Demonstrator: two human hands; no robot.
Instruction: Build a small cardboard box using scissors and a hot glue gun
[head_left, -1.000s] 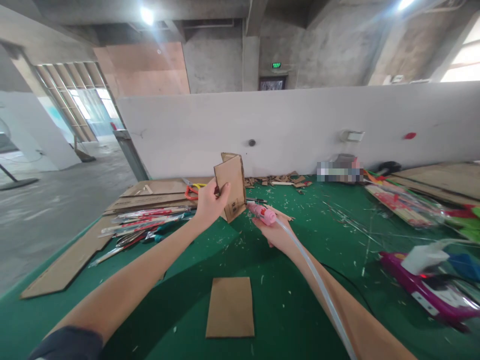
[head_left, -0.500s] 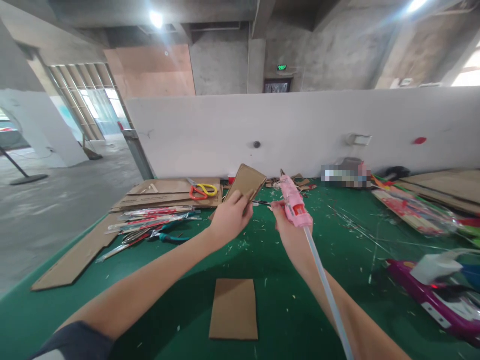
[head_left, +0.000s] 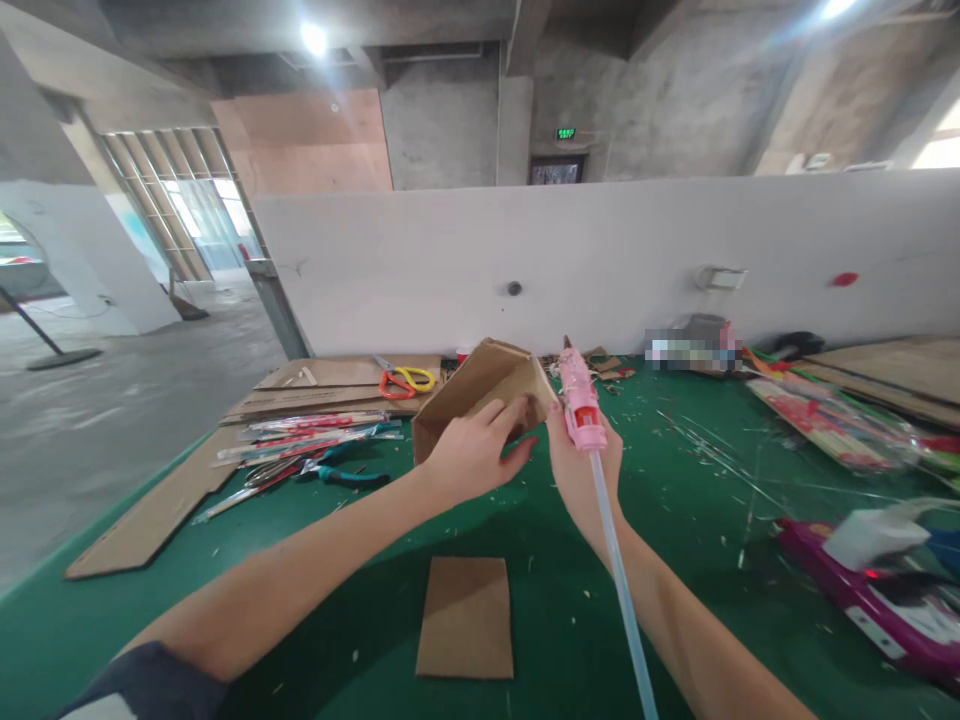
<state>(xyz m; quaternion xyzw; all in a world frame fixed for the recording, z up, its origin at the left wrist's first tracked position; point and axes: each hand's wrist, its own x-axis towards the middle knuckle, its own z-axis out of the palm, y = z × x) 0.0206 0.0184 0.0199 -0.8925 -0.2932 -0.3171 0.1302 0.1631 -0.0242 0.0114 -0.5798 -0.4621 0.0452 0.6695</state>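
Note:
A small open cardboard box (head_left: 457, 392) is tilted above the green table, its hollow side facing me. My left hand (head_left: 476, 450) has its fingers inside the box, spread apart against an inner wall. My right hand (head_left: 585, 455) is wrapped round a pink glue gun (head_left: 581, 400), with its thumb side at the box's right edge. The gun's tip points up and away, and a long clear glue stick (head_left: 622, 590) trails from its back end. Nearer to me, a square cardboard piece (head_left: 465, 618) lies flat on the table.
Scissors (head_left: 405, 382) lie on stacked cardboard (head_left: 322, 400) at the left, near packaged sticks (head_left: 300, 440) and teal-handled pliers (head_left: 349, 478). At the right are a purple power strip (head_left: 862, 600) and a bagged bundle (head_left: 825, 415). A white wall (head_left: 420, 260) stands behind.
The cardboard box has turned so its open inside shows. My left fingers have moved off its outer face into it, and my right hand has come to its right edge with the glue gun more upright.

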